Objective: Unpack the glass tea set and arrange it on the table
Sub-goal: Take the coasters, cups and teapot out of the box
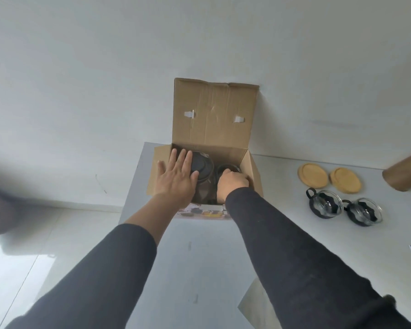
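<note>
Both dark sleeves reach forward across the grey tabletop (199, 257) into the open cardboard box (252, 172). The left hand (176, 179) lies flat with its fingers (183, 160) straight and spread, resting on the dark lid of the glass teapot (202, 169), which still sits inside the box. Just right of those fingers, the right hand (231, 184) dips into the box with its fingers curled down beside a dark-rimmed cup (228, 167); whether they actually grasp it I cannot tell, since the knuckles hide the tips.

Well off to the right of the right hand, two glass cups (325, 204) with black holders stand side by side on the tabletop, and just beyond them lie two round wooden coasters (313, 175). Farther right, a brown cylinder (406, 174) lies at the edge of view.

I judge the job partly done: two cups and coasters are out, while the teapot and at least one more cup remain to be lifted and arranged.
</note>
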Tool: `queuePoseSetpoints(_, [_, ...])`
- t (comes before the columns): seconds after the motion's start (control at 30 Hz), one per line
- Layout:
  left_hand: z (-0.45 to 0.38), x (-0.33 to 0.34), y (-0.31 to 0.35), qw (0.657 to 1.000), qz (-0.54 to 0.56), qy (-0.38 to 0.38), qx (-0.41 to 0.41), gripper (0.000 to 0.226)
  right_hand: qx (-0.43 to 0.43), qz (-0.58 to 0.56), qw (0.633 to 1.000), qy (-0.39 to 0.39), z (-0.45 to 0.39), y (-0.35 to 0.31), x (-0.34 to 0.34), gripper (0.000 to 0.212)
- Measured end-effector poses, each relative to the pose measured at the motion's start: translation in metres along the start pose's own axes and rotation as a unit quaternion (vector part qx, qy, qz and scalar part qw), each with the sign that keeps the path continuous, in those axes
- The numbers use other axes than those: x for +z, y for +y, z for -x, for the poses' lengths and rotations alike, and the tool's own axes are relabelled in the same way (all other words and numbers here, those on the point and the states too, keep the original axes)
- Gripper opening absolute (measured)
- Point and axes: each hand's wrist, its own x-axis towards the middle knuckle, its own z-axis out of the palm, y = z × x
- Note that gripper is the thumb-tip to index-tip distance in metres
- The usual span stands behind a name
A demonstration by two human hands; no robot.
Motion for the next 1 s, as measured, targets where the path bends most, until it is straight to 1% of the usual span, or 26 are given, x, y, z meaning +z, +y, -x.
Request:
queuePoseSetpoints(0.07, [0.0,0.001,0.0,1.0,0.002,0.0,0.0,0.057,0.008,-0.008,1.0,-0.016,0.0,-0.005,0.004,0.047])
queuePoseSetpoints(0.2, [-0.001,0.002,-0.001,1.0,0.004,-0.001,0.001,0.057,0.011,-0.038,0.999,-0.013,0.006,0.001,-0.005,0.049])
queuePoseSetpoints(0.33, [-0.001,0.001,-0.002,1.0,0.003,-0.005,0.004,0.058,-0.013,-0.076,0.997,-0.002,0.027,0.013,-0.031,0.065])
queuePoseSetpoints(0.37, [-0.001,0.0,-0.002,1.0,0.0,-0.01,0.004,0.058,-0.015,-0.105,0.994,0.004,0.033,0.019,-0.037,0.069])
queuePoseSetpoints(0.43, [-0.001,-0.003,-0.003,1.0,-0.016,-0.019,-0.006,0.058,-0.017,-0.194,0.981,0.026,0.041,0.029,-0.046,0.077])
queuePoseSetpoints(0.47, [-0.002,-0.005,0.0,0.999,-0.026,-0.019,-0.014,0.059,-0.022,-0.224,0.973,0.05,0.046,0.037,-0.05,0.079])
queuePoseSetpoints(0.53, [-0.003,-0.011,0.008,0.999,-0.033,-0.002,-0.032,0.062,-0.035,-0.254,0.961,0.108,0.055,0.055,-0.054,0.08])
queuePoseSetpoints(0.6, [-0.004,-0.018,0.023,0.999,-0.017,0.025,-0.034,0.063,-0.032,-0.311,0.936,0.163,0.067,0.078,-0.051,0.072])
queuePoseSetpoints(0.67, [-0.004,-0.022,0.046,0.999,0.0,0.049,-0.01,0.061,-0.02,-0.378,0.901,0.213,0.08,0.104,-0.038,0.063])
queuePoseSetpoints(0.73, [-0.003,-0.023,0.075,0.997,0.013,0.067,0.024,0.059,-0.002,-0.42,0.869,0.261,0.091,0.13,-0.016,0.059])
queuePoseSetpoints(0.8, [0.0,-0.017,0.109,0.995,0.032,0.084,0.052,0.057,0.019,-0.451,0.84,0.301,0.1,0.156,0.012,0.058])
queuePoseSetpoints(0.87, [0.003,-0.006,0.145,0.992,0.049,0.09,0.075,0.055,0.045,-0.478,0.815,0.324,0.108,0.182,0.043,0.06])
queuePoseSetpoints(1.0, [0.014,0.032,0.212,0.992,0.058,0.053,0.098,0.051,0.095,-0.506,0.786,0.343,0.12,0.236,0.112,0.069])
